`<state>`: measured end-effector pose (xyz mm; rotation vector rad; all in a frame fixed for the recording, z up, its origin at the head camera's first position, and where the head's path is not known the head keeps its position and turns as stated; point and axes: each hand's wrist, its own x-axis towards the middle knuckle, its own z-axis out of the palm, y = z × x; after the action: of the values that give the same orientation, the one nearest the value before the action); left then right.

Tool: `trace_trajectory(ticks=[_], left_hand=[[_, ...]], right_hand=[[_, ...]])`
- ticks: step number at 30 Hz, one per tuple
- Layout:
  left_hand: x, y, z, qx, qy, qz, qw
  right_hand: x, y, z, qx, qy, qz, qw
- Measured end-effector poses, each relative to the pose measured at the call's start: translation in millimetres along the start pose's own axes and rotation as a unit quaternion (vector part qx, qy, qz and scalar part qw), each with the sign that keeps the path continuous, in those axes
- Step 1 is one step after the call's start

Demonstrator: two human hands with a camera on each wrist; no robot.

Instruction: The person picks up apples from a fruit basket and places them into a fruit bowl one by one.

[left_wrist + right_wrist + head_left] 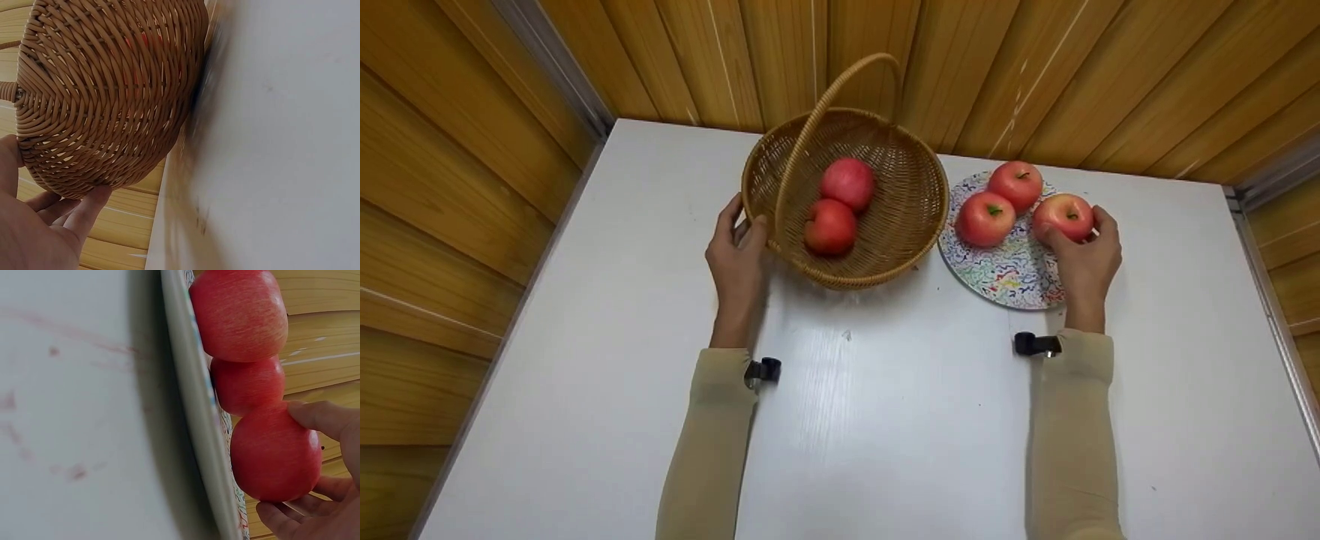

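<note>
A brown wicker basket (915, 217) with a tall arched handle holds two red apples (847, 184), one against the other. My left hand (739, 259) grips the basket's left side, thumb up at the rim and fingers spread along the outer weave (112, 95). On a round plate with a colourful squiggle pattern (1005, 281) sit three apples. My right hand (1087, 259) holds the rightmost apple (1063, 214); in the right wrist view its thumb lies on one side of that apple (275, 455) and the fingers curl round the other. The remaining two, one apple (985, 219) and another apple (1015, 184), touch each other.
Basket and plate stand side by side near the back edge of a white table (885, 420). Wood-look panels (960, 67) rise behind the table and on both sides. Each sleeve cuff carries a small black wrist camera (1035, 344).
</note>
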<state>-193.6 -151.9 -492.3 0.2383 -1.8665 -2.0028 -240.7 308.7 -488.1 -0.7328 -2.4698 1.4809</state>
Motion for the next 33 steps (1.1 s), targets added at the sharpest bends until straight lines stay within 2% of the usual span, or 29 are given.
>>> trace_trajectory(ticks=[5,24,33], left_hand=[[-0.6,-0.1,0.7,0.001,0.002,0.003,1.0000],[-0.4,1.6,2.5,-0.001,-0.001,-0.024,0.9997],[-0.8,0.2,0.1,0.009,-0.005,0.002,0.9999]], right_hand=[[1.2,2.7,0.5,0.007,0.000,0.000,1.0000],[1.4,3.1,2.6,-0.007,-0.021,0.015,0.9996],[1.6,3.1,1.9,-0.006,-0.023,0.006,0.9997]])
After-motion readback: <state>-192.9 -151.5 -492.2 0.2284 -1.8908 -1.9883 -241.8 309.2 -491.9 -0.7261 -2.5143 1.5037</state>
